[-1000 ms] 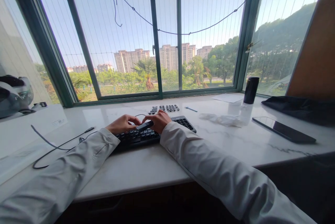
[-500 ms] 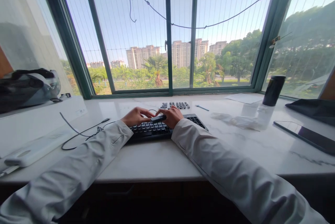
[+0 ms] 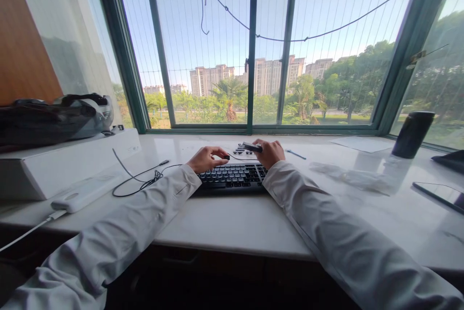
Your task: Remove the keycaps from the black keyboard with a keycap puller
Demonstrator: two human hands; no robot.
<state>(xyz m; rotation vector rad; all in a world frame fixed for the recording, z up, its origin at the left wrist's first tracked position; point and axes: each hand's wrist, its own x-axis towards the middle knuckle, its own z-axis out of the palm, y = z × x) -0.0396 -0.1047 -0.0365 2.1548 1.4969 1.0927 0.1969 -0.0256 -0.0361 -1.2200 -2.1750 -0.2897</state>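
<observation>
At the far left of the frame, a dark bag [image 3: 47, 124] on top of a white box [image 3: 72, 161]. Just in front of the box, a long white plastic block [image 3: 87, 195], with a white cable [image 3: 32, 233] joined to its near end. Next, on the white table [image 3: 235, 225], a loopy black cord [image 3: 145, 184] near the left sleeve [image 3: 134, 220].

A little left of the middle, pinches a small black piece [image 3: 227, 157], maybe a keycap, between thumb and finger of the left hand [image 3: 206, 159], with a small, narrow grip. In the middle, a black keyboard [image 3: 232, 179], flat on the table, just below both hands in the frame. Behind it, some loose keycaps [image 3: 238, 152], partly hidden. Right of the middle, holds a dark, stubby tool [image 3: 253, 147] in the fingers of the right hand [image 3: 271, 154], its tip toward the left.

Farther right, a blue pen [image 3: 296, 154], then a crumpled, see-through plastic bag [image 3: 351, 177]. Behind that, a flat sheet of paper [image 3: 362, 144]. Near the right edge, a tall black bottle [image 3: 413, 135], then a dark phone [image 3: 440, 194], cut off by the frame.
</observation>
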